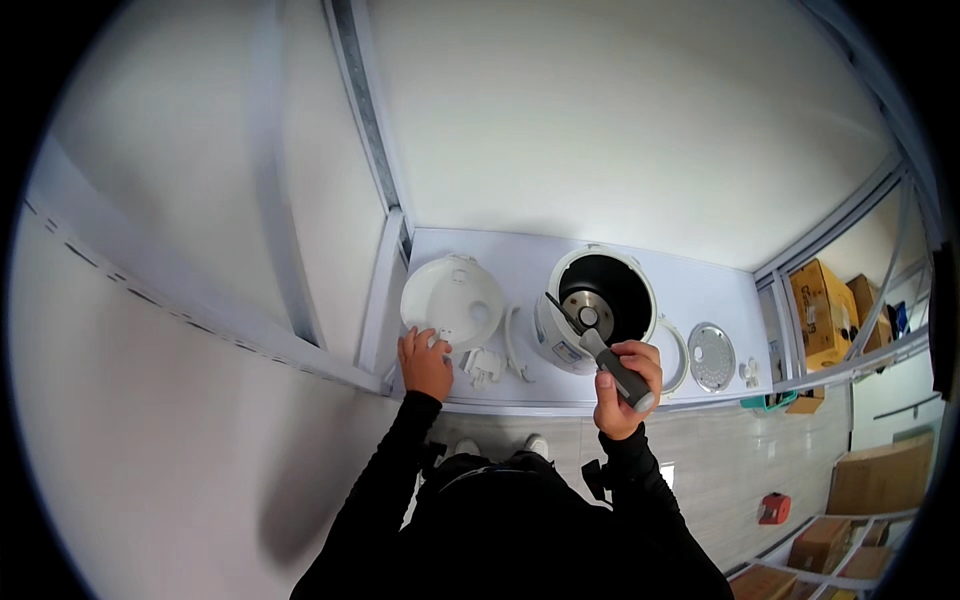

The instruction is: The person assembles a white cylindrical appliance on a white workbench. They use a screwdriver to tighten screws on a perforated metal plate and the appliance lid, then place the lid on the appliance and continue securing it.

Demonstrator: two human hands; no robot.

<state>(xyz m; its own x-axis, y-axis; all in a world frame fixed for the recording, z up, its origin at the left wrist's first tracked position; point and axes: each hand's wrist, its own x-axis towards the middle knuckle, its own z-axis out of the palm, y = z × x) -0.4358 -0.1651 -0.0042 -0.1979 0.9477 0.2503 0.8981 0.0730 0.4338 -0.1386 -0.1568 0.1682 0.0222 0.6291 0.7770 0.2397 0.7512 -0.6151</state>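
My left hand (426, 365) grips the near edge of a round white lid (450, 290), its fingers bent over the rim. The lid lies flat at the left end of the white shelf. In my right hand (630, 385) is a screwdriver (625, 378) with a thick grey and black handle, my fingers wrapped around it. Its dark shaft points up and left, in front of the mouth of a white rice cooker body (557, 335). The cooker stands without a lid, showing a dark inside and a round metal heating plate (587, 311).
Between lid and cooker lie a curved white strip (514, 340) and a small white plastic part (484, 366). Right of the cooker are a white ring (681, 362), a perforated metal disc (712, 357) and small white pieces (749, 372). Frame posts and walls border the shelf (520, 393).
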